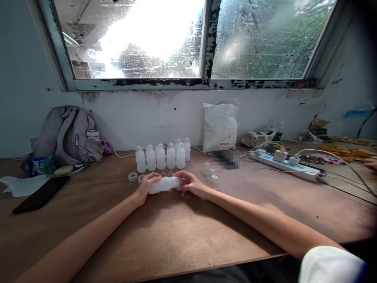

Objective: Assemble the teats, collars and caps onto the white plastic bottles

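Note:
A frosted white baby bottle [163, 185] lies sideways between my hands, above the table. My left hand [149, 185] is wrapped round its base end. At the neck end, the fingers of my right hand [188, 184] close on the clear top part [178, 181]. Right behind stand several similar baby bottles [160, 157] upright in a cluster, with clear covers on top. White rings [132, 176] lie left of my left hand, one partly hidden by it. Clear dome covers [212, 180] rest on the table to the right of my right hand. Small clear teats [170, 172] show just behind the held bottle.
A grey backpack [69, 135] leans on the wall at left, near a black phone-like slab [41, 194]. A white plastic bag [220, 125] stands at the wall. On the right lie a power strip [285, 166] with cables and yellow items [338, 151]; another person's hand [371, 163] shows at the edge.

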### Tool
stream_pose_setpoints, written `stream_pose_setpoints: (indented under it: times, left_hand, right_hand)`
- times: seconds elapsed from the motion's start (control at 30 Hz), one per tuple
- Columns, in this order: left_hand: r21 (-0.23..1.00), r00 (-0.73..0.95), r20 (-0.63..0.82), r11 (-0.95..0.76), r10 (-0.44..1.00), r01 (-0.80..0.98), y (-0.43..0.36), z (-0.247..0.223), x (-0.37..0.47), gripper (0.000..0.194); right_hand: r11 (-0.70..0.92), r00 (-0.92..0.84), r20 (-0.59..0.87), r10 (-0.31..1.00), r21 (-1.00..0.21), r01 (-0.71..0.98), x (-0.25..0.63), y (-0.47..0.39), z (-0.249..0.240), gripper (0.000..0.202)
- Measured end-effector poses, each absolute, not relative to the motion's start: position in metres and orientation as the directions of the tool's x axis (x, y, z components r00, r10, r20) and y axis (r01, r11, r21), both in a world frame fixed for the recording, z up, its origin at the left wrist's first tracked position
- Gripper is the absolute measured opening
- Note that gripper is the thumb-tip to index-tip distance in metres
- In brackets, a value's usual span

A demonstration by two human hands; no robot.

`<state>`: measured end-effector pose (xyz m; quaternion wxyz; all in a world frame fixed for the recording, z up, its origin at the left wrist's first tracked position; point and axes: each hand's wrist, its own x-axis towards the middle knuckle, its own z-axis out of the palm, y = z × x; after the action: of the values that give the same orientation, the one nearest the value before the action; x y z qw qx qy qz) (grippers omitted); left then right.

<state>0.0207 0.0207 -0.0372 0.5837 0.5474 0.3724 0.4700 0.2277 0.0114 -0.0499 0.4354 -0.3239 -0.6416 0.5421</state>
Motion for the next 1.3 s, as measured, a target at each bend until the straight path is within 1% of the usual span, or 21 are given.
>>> stream_pose_setpoints:
  times: [0.2, 0.3, 0.33, 0.47, 0.6, 0.67, 0.77, 0.83, 0.93, 1.03, 1.1, 1.17, 1.2, 1.3]
  left_hand:
    - [0.988, 0.294, 0.082, -0.04, 0.952, -0.146, 0.02, -0.037, 0.02, 0.024]
    - [0.988, 0.303, 0.084, -0.041, 0.949, -0.147, 0.019, -0.037, 0.02, 0.025]
    - [0.988, 0.309, 0.082, -0.038, 0.948, -0.149, 0.019, -0.037, 0.02, 0.025]
    - [0.988, 0.328, 0.065, -0.015, 0.942, -0.154, 0.018, -0.037, 0.02, 0.023]
    - [0.988, 0.323, 0.055, -0.005, 0.945, -0.152, 0.019, -0.037, 0.02, 0.021]
    - [0.988, 0.307, 0.052, -0.003, 0.95, -0.156, 0.02, -0.037, 0.02, 0.022]
    - [0.989, 0.29, 0.046, -0.001, 0.956, -0.151, 0.021, -0.038, 0.021, 0.022]
    - [0.991, 0.289, 0.045, -0.005, 0.956, -0.137, 0.021, -0.038, 0.021, 0.023]
    - [0.994, 0.289, 0.053, -0.022, 0.956, -0.11, 0.02, -0.039, 0.021, 0.022]
    - [0.993, 0.297, 0.048, -0.014, 0.954, -0.116, 0.021, -0.039, 0.021, 0.021]
    - [0.99, 0.29, 0.038, 0.004, 0.956, -0.143, 0.022, -0.039, 0.021, 0.021]
    - [0.986, 0.272, 0.037, 0.009, 0.962, -0.166, 0.023, -0.038, 0.022, 0.021]
    - [0.985, 0.265, 0.038, 0.007, 0.963, -0.17, 0.023, -0.038, 0.022, 0.021]
    - [0.986, 0.263, 0.043, 0.001, 0.964, -0.165, 0.021, -0.038, 0.023, 0.021]
  right_hand:
    - [0.208, -0.416, 0.194, 0.889, -0.978, -0.01, 0.226, 0.006, -0.044, 0.051]
    - [0.16, -0.396, 0.121, 0.91, -0.985, 0.065, 0.225, 0.004, -0.041, 0.037]
    - [0.138, -0.388, 0.091, 0.917, -0.986, 0.095, 0.225, 0.004, -0.041, 0.037]
    - [0.104, -0.348, 0.027, 0.937, -0.973, 0.204, 0.222, 0.009, -0.045, 0.06]
    - [0.11, -0.332, 0.016, 0.943, -0.958, 0.266, 0.221, 0.011, -0.048, 0.068]
    - [0.128, -0.301, 0.047, 0.952, -0.959, 0.254, 0.22, 0.008, -0.045, 0.064]
    - [0.228, -0.266, 0.172, 0.948, -0.954, 0.196, 0.221, 0.002, -0.04, 0.047]
    - [0.28, -0.293, 0.221, 0.93, -0.944, 0.175, 0.221, 0.0, -0.039, 0.047]
    - [0.233, -0.345, 0.152, 0.926, -0.95, 0.207, 0.221, 0.004, -0.042, 0.041]
    - [0.141, -0.314, 0.066, 0.947, -0.964, 0.225, 0.219, 0.008, -0.044, 0.054]
    - [0.145, -0.302, 0.082, 0.95, -0.97, 0.194, 0.219, 0.008, -0.043, 0.052]
    - [0.192, -0.322, 0.129, 0.938, -0.966, 0.175, 0.22, 0.005, -0.04, 0.045]
    - [0.214, -0.334, 0.146, 0.931, -0.961, 0.176, 0.221, 0.004, -0.038, 0.046]
    - [0.212, -0.366, 0.124, 0.922, -0.954, 0.212, 0.223, 0.003, -0.038, 0.041]
